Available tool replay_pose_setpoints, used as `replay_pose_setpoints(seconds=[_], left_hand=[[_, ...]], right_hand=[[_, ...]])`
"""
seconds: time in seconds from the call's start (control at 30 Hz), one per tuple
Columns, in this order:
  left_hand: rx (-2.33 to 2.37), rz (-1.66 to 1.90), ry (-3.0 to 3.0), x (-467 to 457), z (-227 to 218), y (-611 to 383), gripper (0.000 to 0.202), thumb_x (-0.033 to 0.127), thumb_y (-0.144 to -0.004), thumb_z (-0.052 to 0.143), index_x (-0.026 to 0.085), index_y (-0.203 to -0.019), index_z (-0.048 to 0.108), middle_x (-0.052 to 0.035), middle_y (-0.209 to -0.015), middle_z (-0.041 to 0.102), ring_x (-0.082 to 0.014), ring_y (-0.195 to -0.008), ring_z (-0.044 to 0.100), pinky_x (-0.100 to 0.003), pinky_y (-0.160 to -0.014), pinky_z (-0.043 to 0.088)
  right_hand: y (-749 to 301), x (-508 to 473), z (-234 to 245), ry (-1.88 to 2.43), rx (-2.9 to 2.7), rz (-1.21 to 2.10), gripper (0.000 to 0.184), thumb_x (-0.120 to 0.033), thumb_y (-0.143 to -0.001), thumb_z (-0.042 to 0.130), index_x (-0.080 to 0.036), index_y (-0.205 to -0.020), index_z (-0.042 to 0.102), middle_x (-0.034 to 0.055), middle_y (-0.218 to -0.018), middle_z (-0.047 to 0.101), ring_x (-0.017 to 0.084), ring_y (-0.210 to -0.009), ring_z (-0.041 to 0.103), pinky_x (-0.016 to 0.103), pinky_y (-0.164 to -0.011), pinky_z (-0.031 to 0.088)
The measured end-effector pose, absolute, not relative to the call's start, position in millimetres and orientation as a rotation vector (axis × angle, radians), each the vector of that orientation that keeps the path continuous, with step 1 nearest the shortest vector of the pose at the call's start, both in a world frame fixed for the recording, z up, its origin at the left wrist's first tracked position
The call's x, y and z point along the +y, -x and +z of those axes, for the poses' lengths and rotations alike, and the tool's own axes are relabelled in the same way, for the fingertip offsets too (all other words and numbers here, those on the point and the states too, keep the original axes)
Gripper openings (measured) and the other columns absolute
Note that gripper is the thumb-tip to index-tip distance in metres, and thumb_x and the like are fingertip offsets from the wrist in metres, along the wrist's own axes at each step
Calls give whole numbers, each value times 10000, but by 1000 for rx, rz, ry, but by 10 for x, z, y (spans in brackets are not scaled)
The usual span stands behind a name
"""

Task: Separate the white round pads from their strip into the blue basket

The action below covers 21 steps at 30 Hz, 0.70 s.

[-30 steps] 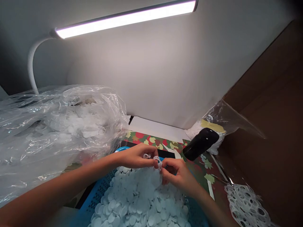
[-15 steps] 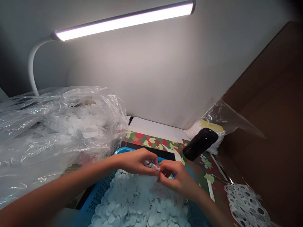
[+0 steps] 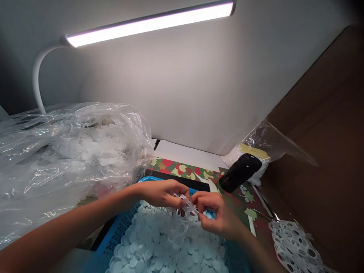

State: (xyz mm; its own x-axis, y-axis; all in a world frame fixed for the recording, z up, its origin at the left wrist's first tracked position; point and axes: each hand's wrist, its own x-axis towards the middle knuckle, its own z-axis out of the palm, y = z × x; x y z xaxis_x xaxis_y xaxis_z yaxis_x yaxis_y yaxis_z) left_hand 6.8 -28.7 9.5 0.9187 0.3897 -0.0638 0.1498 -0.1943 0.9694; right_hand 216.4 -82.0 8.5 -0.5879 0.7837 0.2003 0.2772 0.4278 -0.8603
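Over a blue plastic basket (image 3: 119, 223) heaped with white round discs (image 3: 159, 246), my left hand (image 3: 162, 193) and my right hand (image 3: 216, 216) pinch a white perforated sheet scrap (image 3: 182, 222) between their fingers. The scrap is full of round holes and hangs down onto the heap. A few discs show through the gap inside my right hand's fingers. Both hands sit close together, almost touching, above the basket's far side.
A transparent plastic bag of white discs (image 3: 71, 144) fills the left. A black handle (image 3: 240, 172) juts out to the right, above leaf-patterned paper (image 3: 176, 167). A holed white sheet (image 3: 295, 246) lies at lower right beside a cardboard wall (image 3: 315, 113). A desk lamp (image 3: 148, 24) shines overhead.
My hands have moved slightly apart and down. The small twisted bit between them now shows as a longer holed scrap hanging over the discs.
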Motion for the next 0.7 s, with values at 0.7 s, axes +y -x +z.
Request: replay_pose_setpoints(seconds=[0.7], left_hand=[[422, 458, -1611, -236, 149, -66, 202, 334, -813, 592, 169, -816, 474, -13, -783, 587, -113, -687, 538, -227, -581, 407]], right_hand=[[-2164, -810, 103, 892, -2008, 1050, 101, -182, -856, 548, -186, -763, 586, 67, -1004, 604, 181, -924, 585, 279, -782, 494]])
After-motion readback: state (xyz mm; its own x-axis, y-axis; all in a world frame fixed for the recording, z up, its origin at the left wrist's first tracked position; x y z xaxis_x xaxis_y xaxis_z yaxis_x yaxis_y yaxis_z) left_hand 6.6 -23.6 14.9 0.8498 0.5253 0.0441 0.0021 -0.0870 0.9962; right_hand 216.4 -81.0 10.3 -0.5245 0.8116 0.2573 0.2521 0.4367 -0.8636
